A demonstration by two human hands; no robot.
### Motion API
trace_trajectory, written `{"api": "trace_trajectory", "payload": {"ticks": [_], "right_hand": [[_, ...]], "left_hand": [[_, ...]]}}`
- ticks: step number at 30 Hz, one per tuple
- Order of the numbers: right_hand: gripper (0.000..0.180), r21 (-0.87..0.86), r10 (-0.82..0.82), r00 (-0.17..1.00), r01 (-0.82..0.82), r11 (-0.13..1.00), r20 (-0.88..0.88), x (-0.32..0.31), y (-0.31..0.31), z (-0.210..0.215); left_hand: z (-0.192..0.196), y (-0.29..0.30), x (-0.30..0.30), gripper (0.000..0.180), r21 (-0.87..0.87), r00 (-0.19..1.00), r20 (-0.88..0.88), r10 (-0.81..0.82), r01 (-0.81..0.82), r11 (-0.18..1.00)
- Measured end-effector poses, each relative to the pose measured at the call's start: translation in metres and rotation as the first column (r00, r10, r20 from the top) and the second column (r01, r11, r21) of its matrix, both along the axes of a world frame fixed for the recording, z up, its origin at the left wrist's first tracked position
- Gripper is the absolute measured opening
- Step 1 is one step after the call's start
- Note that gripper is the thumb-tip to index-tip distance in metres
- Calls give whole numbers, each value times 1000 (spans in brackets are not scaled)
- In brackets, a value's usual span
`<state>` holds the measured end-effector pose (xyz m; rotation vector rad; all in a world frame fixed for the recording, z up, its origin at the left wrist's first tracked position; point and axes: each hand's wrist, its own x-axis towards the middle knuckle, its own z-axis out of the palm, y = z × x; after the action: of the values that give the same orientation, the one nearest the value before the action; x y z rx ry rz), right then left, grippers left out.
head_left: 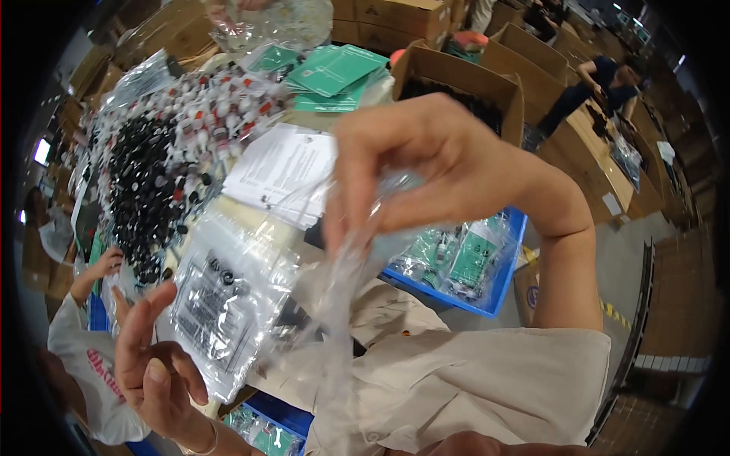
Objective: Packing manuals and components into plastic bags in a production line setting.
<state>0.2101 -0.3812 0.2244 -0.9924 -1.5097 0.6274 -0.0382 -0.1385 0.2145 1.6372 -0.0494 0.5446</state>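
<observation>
My right hand (pixel 426 159) is raised in front of me, thumb and fingers pinched on the top of a clear plastic bag (pixel 340 319). The bag hangs down in front of my beige shirt and is smeared by motion. Lower left, my left hand (pixel 161 384) holds nothing, its index finger raised and the others loosely bent apart. Beside it lies a stack of clear printed plastic bags (pixel 217 304). Just beyond are white printed sheets (pixel 275 171). Green printed packets (pixel 338 72) are stacked farther back.
Small black pieces (pixel 144 197) and small white-and-red pieces (pixel 220 114) heap the table's left side. A blue bin (pixel 498 285) with bagged green packets stands right; another blue bin (pixel 293 413) is below. Behind stands an open cardboard box (pixel 511 91). Other people work around.
</observation>
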Motion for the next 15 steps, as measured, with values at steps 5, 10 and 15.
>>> {"api": "trace_trajectory", "payload": {"ticks": [5,10,15], "right_hand": [[8,-210,-259,965,261,942,40,50,-40,-26],[12,-453,-453,888,434,779,72,131,-55,-95],[15,-497,-531,847,471,729,26,172,-53,-140]], "left_hand": [[-24,14,4,45,-15,993,-110,40,-42,999],[-45,21,16,39,-80,982,-188,19,-35,996],[-44,29,15,38,-52,965,-257,60,-76,996]]}}
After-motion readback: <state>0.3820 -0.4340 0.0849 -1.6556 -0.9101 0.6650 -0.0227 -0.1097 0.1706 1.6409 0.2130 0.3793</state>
